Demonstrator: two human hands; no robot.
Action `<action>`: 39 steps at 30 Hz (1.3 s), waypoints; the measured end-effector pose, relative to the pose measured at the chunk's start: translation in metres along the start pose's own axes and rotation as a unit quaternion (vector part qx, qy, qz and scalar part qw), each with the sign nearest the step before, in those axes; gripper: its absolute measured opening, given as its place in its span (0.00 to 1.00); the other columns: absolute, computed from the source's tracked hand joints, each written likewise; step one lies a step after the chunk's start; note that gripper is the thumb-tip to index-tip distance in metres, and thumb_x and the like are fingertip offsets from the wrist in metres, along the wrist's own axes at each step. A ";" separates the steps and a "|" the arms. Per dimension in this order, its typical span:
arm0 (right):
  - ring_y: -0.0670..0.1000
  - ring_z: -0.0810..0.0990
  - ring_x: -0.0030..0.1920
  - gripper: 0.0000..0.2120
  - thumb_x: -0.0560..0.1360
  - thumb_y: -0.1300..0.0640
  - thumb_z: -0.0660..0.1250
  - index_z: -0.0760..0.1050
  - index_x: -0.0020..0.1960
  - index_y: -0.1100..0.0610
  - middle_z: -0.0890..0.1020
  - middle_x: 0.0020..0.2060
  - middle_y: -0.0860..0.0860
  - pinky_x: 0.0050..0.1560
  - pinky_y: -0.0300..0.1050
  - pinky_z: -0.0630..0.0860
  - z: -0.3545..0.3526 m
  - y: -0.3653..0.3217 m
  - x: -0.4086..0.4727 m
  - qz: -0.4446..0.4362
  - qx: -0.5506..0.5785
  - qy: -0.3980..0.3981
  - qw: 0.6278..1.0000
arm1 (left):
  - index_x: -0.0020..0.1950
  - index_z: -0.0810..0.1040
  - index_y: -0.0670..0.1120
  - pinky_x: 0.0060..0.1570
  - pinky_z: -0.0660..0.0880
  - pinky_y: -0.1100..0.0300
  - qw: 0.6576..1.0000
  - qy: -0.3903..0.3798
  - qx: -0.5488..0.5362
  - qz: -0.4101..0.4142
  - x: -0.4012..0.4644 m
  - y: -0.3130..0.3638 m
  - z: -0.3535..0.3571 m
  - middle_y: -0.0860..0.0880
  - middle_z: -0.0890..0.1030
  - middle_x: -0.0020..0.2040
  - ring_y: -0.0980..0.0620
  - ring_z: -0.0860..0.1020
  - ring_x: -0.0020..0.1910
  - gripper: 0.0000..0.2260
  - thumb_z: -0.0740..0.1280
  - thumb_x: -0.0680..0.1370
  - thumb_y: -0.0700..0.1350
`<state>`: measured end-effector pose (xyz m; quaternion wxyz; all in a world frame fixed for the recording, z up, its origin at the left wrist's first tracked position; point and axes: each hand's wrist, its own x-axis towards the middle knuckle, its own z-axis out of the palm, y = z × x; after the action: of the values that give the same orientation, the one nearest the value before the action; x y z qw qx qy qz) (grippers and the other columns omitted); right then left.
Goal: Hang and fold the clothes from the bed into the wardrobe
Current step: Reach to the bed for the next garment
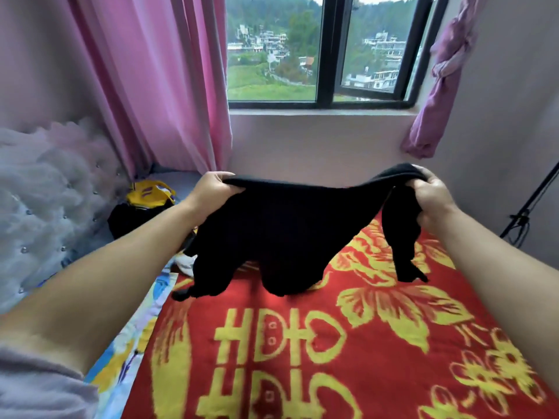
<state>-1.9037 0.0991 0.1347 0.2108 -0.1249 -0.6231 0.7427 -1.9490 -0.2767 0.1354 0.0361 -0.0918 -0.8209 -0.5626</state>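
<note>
A black garment [272,231] hangs stretched between my two hands above the bed. My left hand [211,189] grips its upper left edge, thumb and fingers curled over the cloth. My right hand [429,198] grips the bunched upper right edge. The lower folds of the garment touch the red and yellow blanket [332,343], and one sleeve dangles at the right. A pile of other clothes [142,207], yellow and black, lies at the far left of the bed. No wardrobe is in view.
A grey tufted headboard [45,207] stands at the left. Pink curtains [157,86] hang beside the window [320,49], and a tied purple curtain [438,86] hangs at the right. A black stand with cables [526,213] leans by the right wall.
</note>
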 end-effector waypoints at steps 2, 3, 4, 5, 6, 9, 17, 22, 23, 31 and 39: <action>0.47 0.80 0.38 0.18 0.78 0.71 0.54 0.73 0.61 0.55 0.79 0.44 0.53 0.40 0.37 0.79 0.001 -0.010 0.004 -0.004 0.013 -0.017 1.000 | 0.44 0.85 0.48 0.40 0.77 0.63 0.996 -0.082 -0.023 -0.019 -0.002 0.015 0.002 0.49 0.85 0.42 0.54 0.82 0.37 0.06 0.71 0.74 0.39; 0.49 0.80 0.41 0.19 0.78 0.71 0.53 0.72 0.62 0.56 0.79 0.45 0.54 0.44 0.39 0.79 0.003 -0.015 0.005 -0.004 0.025 -0.028 0.999 | 0.43 0.86 0.50 0.39 0.78 0.64 0.992 -0.125 -0.013 -0.029 -0.005 0.020 0.005 0.49 0.85 0.43 0.54 0.83 0.38 0.06 0.71 0.74 0.40; 0.51 0.80 0.43 0.19 0.78 0.72 0.53 0.72 0.62 0.57 0.79 0.45 0.54 0.45 0.41 0.79 0.006 -0.020 0.006 -0.004 0.032 -0.038 0.999 | 0.44 0.86 0.51 0.38 0.78 0.65 0.987 -0.156 0.002 -0.035 -0.006 0.023 0.010 0.48 0.86 0.43 0.54 0.83 0.39 0.07 0.71 0.74 0.40; 0.51 0.79 0.43 0.19 0.78 0.72 0.52 0.72 0.62 0.58 0.79 0.45 0.55 0.46 0.41 0.79 0.009 -0.025 0.006 -0.005 0.029 -0.044 0.999 | 0.44 0.86 0.52 0.38 0.77 0.65 0.984 -0.175 0.014 -0.031 -0.008 0.025 0.015 0.49 0.86 0.43 0.54 0.83 0.39 0.07 0.70 0.75 0.41; 0.51 0.79 0.43 0.20 0.78 0.72 0.52 0.73 0.62 0.58 0.79 0.45 0.55 0.46 0.41 0.79 0.012 -0.030 0.006 -0.008 0.018 -0.046 0.999 | 0.43 0.86 0.52 0.38 0.77 0.65 0.983 -0.184 0.017 -0.021 -0.010 0.029 0.020 0.49 0.85 0.42 0.54 0.83 0.39 0.08 0.70 0.75 0.40; 0.53 0.79 0.43 0.20 0.78 0.71 0.50 0.72 0.63 0.60 0.79 0.44 0.57 0.43 0.41 0.81 0.017 -0.044 0.002 -0.016 0.034 -0.038 0.999 | 0.45 0.85 0.51 0.37 0.76 0.64 0.971 -0.236 0.020 -0.017 -0.014 0.040 0.023 0.50 0.84 0.41 0.53 0.82 0.38 0.05 0.71 0.74 0.42; 0.50 0.85 0.40 0.15 0.81 0.56 0.57 0.82 0.48 0.59 0.85 0.40 0.54 0.36 0.41 0.80 0.046 -0.088 -0.041 0.096 0.130 -0.220 0.962 | 0.72 0.67 0.48 0.57 0.75 0.57 0.967 -0.254 0.020 0.025 -0.033 0.069 0.078 0.49 0.78 0.57 0.55 0.78 0.54 0.22 0.67 0.79 0.43; 0.47 0.83 0.40 0.16 0.80 0.61 0.55 0.82 0.51 0.55 0.83 0.38 0.51 0.45 0.41 0.80 0.056 -0.087 -0.064 0.051 0.085 -0.331 0.939 | 0.52 0.78 0.49 0.46 0.77 0.64 0.925 -0.374 0.054 0.038 -0.046 0.059 0.138 0.55 0.82 0.45 0.57 0.79 0.46 0.14 0.73 0.71 0.35; 0.48 0.83 0.39 0.17 0.79 0.61 0.56 0.84 0.48 0.55 0.84 0.37 0.51 0.45 0.41 0.80 0.052 -0.090 -0.065 0.054 0.120 -0.328 0.935 | 0.47 0.78 0.51 0.42 0.76 0.66 0.917 -0.393 0.063 0.020 -0.050 0.051 0.146 0.58 0.82 0.40 0.58 0.80 0.43 0.10 0.73 0.70 0.39; 0.50 0.82 0.39 0.15 0.77 0.66 0.55 0.79 0.53 0.59 0.82 0.40 0.53 0.44 0.44 0.78 -0.034 -0.097 -0.033 0.002 0.054 -0.163 0.985 | 0.53 0.79 0.48 0.52 0.76 0.57 0.972 -0.207 -0.105 -0.018 -0.045 0.027 0.135 0.46 0.83 0.52 0.53 0.81 0.47 0.09 0.67 0.76 0.36; 0.38 0.67 0.69 0.40 0.70 0.54 0.75 0.55 0.73 0.35 0.68 0.68 0.35 0.64 0.34 0.65 -0.019 -0.061 -0.058 0.071 -0.336 -0.483 0.805 | 0.47 0.78 0.47 0.42 0.74 0.58 0.959 -0.265 0.005 0.095 -0.055 0.106 0.144 0.47 0.81 0.41 0.52 0.77 0.38 0.08 0.69 0.70 0.37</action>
<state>-1.8346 0.0962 0.1859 -0.2261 0.1434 -0.8443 0.4642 -1.8685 -0.1119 0.1709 -0.1290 -0.3151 -0.7913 -0.5078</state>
